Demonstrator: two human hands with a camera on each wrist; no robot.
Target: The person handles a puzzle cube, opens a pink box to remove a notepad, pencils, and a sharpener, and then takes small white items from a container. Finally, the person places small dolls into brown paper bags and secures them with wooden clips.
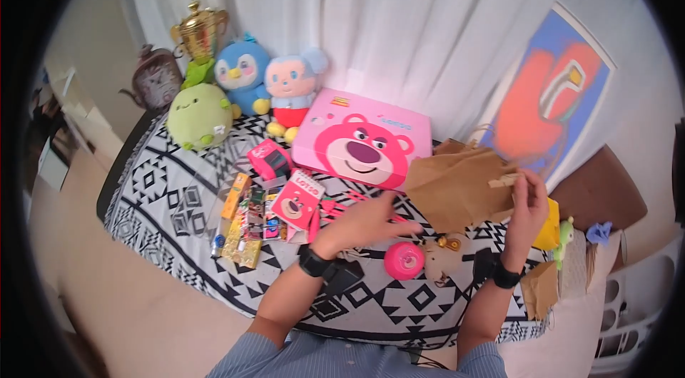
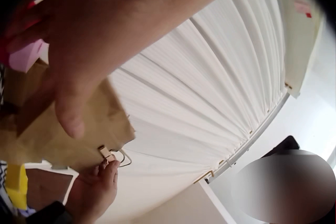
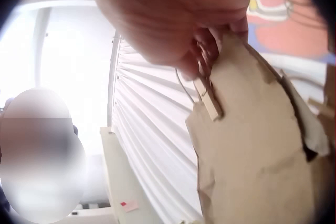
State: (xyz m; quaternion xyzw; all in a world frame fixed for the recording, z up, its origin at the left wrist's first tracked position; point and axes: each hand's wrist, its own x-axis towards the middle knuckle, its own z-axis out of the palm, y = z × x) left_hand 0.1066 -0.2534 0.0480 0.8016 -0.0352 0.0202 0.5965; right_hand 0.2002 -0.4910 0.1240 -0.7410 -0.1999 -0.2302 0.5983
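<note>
A brown paper bag (image 1: 457, 192) lies tilted at the right of the pink bear box (image 1: 364, 139). With its fingertips my right hand (image 1: 526, 214) pinches the bag's top edge by the twisted handle; the right wrist view shows the curled fingers there and a folded paper tab (image 3: 210, 100) below them. My left hand (image 1: 364, 225) is held over the patterned cloth, fingers spread and nothing in its grasp. Its thumb (image 2: 71, 113) overlaps the bag in the left wrist view. A round pink container (image 1: 404, 261) and a beige plush (image 1: 444, 260) sit between the wrists.
Plush toys, among them a green one (image 1: 200, 118), stand at the back left with a gold trophy (image 1: 200, 32). A bear notebook (image 1: 298, 200) and several small packets lie left of my left hand. A colourful picture (image 1: 549, 85) leans on the right.
</note>
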